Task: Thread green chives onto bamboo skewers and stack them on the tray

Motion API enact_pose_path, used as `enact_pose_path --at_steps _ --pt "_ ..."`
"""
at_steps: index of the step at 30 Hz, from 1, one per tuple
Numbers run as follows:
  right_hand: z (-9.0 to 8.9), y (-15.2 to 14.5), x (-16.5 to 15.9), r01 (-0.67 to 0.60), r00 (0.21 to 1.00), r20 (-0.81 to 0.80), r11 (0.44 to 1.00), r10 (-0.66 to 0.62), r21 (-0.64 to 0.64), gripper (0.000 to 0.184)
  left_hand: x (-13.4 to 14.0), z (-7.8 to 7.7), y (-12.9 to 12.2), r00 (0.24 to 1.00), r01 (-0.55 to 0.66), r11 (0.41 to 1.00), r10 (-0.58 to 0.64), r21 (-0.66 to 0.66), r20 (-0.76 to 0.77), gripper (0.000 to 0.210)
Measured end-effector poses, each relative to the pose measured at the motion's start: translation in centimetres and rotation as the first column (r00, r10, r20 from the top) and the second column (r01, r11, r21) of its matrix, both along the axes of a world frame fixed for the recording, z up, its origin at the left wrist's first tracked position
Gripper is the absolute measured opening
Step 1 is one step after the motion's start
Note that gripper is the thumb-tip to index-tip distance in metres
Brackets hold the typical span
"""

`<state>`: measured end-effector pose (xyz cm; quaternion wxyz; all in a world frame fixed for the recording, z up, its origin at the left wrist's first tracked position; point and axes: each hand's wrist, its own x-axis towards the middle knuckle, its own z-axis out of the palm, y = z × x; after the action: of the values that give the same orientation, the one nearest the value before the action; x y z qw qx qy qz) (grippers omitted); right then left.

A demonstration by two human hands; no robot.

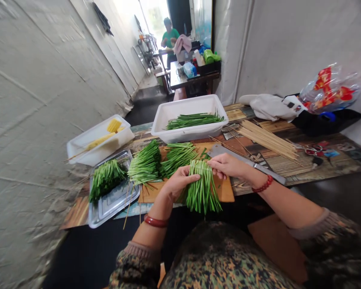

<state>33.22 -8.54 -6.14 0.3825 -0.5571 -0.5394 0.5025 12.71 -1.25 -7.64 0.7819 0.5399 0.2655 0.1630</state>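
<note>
A bunch of garlic chives (203,192) hangs between my hands over the front edge of the wooden cutting board (228,193), pale cut ends up and green ends down. My left hand (180,180) is closed on its left side, thumb across the front. At the upper right edge of the bunch, my right hand (224,164) pinches with its fingertips; whether a skewer is between them is hidden. More cut chives (180,154) lie on the board, beside a skewered bunch (146,162). Behind my right hand rests a cleaver (243,157).
Left, a metal tray (114,209) bears skewered chives (107,180); behind it a white tub (78,146) holds yellow food. A white bin (186,106) of chives stands at the back. Bamboo skewers (267,140) and scissors (314,150) lie right. A person (171,38) in green works far off.
</note>
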Motion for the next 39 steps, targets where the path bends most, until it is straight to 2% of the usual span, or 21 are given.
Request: enact_pose_path --at_steps 4,8,11,13,20,27,30,33,36,39 --pt "0.8 0.9 0.8 -0.067 0.992 0.115 0.996 0.06 0.053 0.043 -0.2 -1.0 0.6 0.992 -0.123 0.985 0.125 -0.118 0.005 0.037" --pt "1.5 0.7 1.3 -0.177 0.921 0.377 0.969 0.101 0.173 0.033 -0.4 -1.3 0.6 0.978 -0.191 0.966 0.202 -0.176 0.045 0.037" --pt "1.6 0.5 1.2 -0.214 0.836 0.547 0.939 0.034 0.269 0.022 -0.3 -1.1 0.3 0.975 -0.189 0.963 0.207 -0.19 0.082 0.033" --pt "1.4 0.5 0.8 -0.211 0.808 0.588 0.921 -0.024 0.328 0.02 -0.2 -0.9 0.1 0.975 -0.18 0.968 0.199 -0.173 0.098 0.032" --pt "0.9 0.9 0.2 -0.154 0.781 0.61 0.906 -0.133 0.394 0.028 -0.2 -1.0 -0.2 0.974 -0.173 0.979 0.186 -0.11 0.126 0.035" --pt "0.9 0.8 -0.1 -0.188 0.781 0.617 0.906 -0.097 0.379 0.03 -0.2 -0.9 -0.5 0.972 -0.186 0.975 0.2 -0.118 0.122 0.036" --pt "1.0 0.1 -0.5 -0.16 0.782 0.614 0.919 -0.104 0.36 0.027 -0.1 -0.3 -0.4 0.972 -0.209 0.972 0.219 -0.106 0.088 0.036" --pt "1.4 -1.0 -0.4 -0.185 0.797 0.601 0.929 -0.049 0.321 0.027 -0.2 0.5 0.0 0.976 -0.209 0.976 0.212 -0.06 0.043 0.035" --pt "1.6 -2.5 0.0 -0.18 0.849 0.528 0.958 0.037 0.222 0.027 -0.1 1.5 0.7 0.992 -0.125 0.992 0.125 -0.016 -0.003 0.037" --pt "0.7 -4.2 0.1 -0.122 0.927 0.367 0.988 0.081 0.09 0.027 0.6 2.1 1.6 0.996 0.03 0.998 -0.025 0.06 -0.082 0.038"
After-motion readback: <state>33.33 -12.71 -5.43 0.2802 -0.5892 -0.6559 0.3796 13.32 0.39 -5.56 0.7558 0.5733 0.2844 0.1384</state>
